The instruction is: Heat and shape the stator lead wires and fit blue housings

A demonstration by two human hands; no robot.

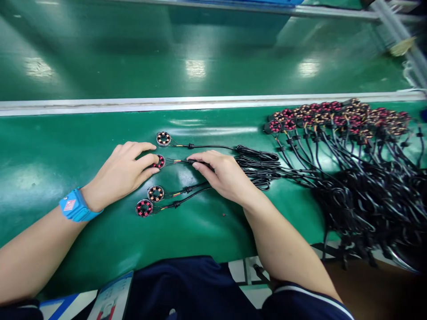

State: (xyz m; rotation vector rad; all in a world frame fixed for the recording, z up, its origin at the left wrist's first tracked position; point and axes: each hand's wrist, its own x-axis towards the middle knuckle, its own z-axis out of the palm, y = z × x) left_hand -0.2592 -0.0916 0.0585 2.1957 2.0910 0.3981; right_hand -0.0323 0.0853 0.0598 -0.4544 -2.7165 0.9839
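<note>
Green bench (207, 231); red coil (161, 162) in left fingertip grip (129, 165).

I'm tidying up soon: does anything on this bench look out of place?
The jumbled black cables at right seem to overhang the green bench's front edge, unlike the coiled bundles beside the right hand; a tiny speck also shows.

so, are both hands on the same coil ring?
No, the left hand is on the red-wound ring, while the right hand pinches the black cable leading from it.
</note>
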